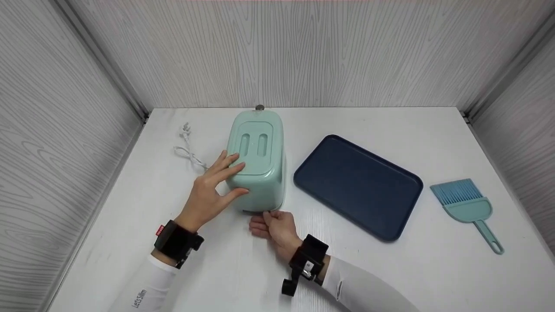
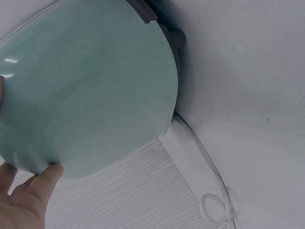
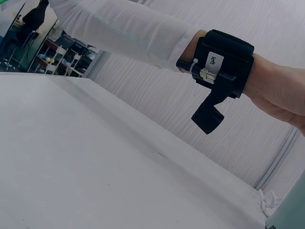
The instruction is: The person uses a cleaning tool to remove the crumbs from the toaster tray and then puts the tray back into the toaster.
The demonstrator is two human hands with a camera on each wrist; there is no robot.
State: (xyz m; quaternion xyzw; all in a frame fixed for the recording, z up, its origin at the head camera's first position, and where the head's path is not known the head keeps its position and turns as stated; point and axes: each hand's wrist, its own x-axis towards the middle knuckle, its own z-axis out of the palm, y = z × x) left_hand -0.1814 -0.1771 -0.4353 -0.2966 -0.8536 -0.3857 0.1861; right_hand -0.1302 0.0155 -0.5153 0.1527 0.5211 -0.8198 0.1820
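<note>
A mint green toaster (image 1: 256,147) stands on the white table, its lid bearing two long grooves. My left hand (image 1: 212,190) rests on its near left corner, fingers spread over the lid's edge and thumb against the front. In the left wrist view, fingertips (image 2: 56,169) touch the toaster's (image 2: 95,86) smooth shell. Low at the front, my right hand (image 1: 279,229) is turned palm up, with thumb and forefinger pinching at the toaster's bottom edge. What lies under that edge is hidden. The right wrist view catches only a sliver of the toaster (image 3: 290,210).
A white power cord (image 1: 188,151) with its plug trails left of the toaster. To the right lies a dark blue tray (image 1: 360,186), set at an angle. Farther right is a teal hand brush (image 1: 459,193) in a dustpan (image 1: 470,211). Grey wood-grain panels (image 1: 303,52) enclose the table.
</note>
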